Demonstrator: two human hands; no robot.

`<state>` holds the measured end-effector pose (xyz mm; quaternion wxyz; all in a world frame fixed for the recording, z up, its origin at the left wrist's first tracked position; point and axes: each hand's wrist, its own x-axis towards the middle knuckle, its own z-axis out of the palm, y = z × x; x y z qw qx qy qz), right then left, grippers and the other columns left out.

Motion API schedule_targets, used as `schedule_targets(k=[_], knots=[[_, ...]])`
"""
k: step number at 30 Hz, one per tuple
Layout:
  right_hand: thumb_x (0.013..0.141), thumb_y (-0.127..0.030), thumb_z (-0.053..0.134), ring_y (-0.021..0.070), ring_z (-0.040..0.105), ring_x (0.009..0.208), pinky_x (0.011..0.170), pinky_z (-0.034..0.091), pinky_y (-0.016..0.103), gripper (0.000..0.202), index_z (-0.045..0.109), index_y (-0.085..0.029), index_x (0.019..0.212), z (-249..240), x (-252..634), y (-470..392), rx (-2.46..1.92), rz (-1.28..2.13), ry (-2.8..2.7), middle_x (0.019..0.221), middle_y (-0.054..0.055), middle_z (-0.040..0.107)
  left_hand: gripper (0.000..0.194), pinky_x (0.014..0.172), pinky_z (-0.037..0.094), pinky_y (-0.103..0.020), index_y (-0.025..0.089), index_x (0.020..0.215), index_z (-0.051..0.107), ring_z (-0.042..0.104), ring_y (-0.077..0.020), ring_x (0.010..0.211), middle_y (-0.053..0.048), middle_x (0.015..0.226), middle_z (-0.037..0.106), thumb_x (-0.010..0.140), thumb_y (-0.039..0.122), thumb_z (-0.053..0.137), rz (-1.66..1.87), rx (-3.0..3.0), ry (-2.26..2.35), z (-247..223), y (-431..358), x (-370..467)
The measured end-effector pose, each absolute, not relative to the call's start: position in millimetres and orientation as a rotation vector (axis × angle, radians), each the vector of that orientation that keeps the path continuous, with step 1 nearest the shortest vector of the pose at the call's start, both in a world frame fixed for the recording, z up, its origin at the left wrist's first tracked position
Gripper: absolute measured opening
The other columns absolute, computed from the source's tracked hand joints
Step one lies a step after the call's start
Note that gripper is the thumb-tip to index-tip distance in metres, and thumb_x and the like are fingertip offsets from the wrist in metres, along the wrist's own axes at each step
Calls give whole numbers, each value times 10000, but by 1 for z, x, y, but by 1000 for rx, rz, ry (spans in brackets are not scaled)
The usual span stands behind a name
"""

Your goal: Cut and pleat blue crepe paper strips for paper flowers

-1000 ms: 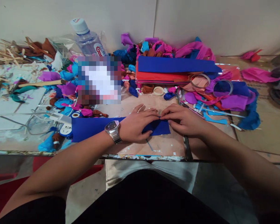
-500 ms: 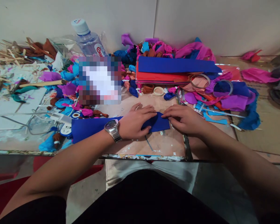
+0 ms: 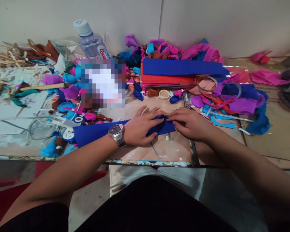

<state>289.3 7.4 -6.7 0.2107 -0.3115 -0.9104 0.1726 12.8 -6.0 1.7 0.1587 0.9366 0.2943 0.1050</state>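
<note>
A long dark-blue strip of crepe paper [image 3: 94, 132] lies along the front of the table, running from the left toward the middle. My left hand [image 3: 142, 126] rests flat across it with the fingers spread, holding it down. At the strip's right end, my right hand [image 3: 189, 122] pinches the paper's upper corner between thumb and fingers. The end between my hands is partly folded and lies at a slant. My left palm and forearm hide part of the strip.
Behind my hands sits a stack of red sheets [image 3: 166, 80] with a blue strip [image 3: 181, 67] on top. Tape rolls [image 3: 207, 84] and coloured scraps lie to the right. At the left are a bottle [image 3: 91, 43], a power strip [image 3: 69, 133], a white cable and wooden sticks [image 3: 9, 56].
The right end of the blue paper has been tilted and folded, its lower edge moving up. My right hand keeps its pinch, and my left hand has barely shifted.
</note>
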Motion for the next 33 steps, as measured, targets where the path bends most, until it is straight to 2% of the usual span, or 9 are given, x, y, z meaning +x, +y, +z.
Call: schedule_targets(k=[7,14,23,33], knots=[[920,-142,595,298,706,1063,978,553,513,317,786,-224,1159,-7,290,8,-853,472,-2548,1133,102,792,608,1251,179,-702,175,1495,529,363,-387,1546,-157,1598,491,902,299,577,280,2660,834,0,-3,13],[881,-111,612,291,699,1132,1020,545,525,322,795,-262,1099,-6,291,6,-818,538,-2498,1254,71,770,583,1248,191,-701,185,1463,565,391,-388,1529,-157,1551,539,888,283,582,288,2647,834,-2,-2,13],[862,-74,598,271,685,1108,991,561,495,352,784,-266,1091,-4,291,6,-763,609,-2507,1216,55,779,503,1250,222,-688,200,1365,653,451,-350,1497,-116,1488,608,877,184,533,282,2654,871,0,-2,13],[848,-65,595,274,669,1115,998,556,494,386,790,-276,1105,-3,290,6,-762,627,-2514,1202,45,781,458,1251,228,-680,197,1317,673,472,-331,1484,-112,1489,612,885,188,522,280,2676,861,0,-2,13]])
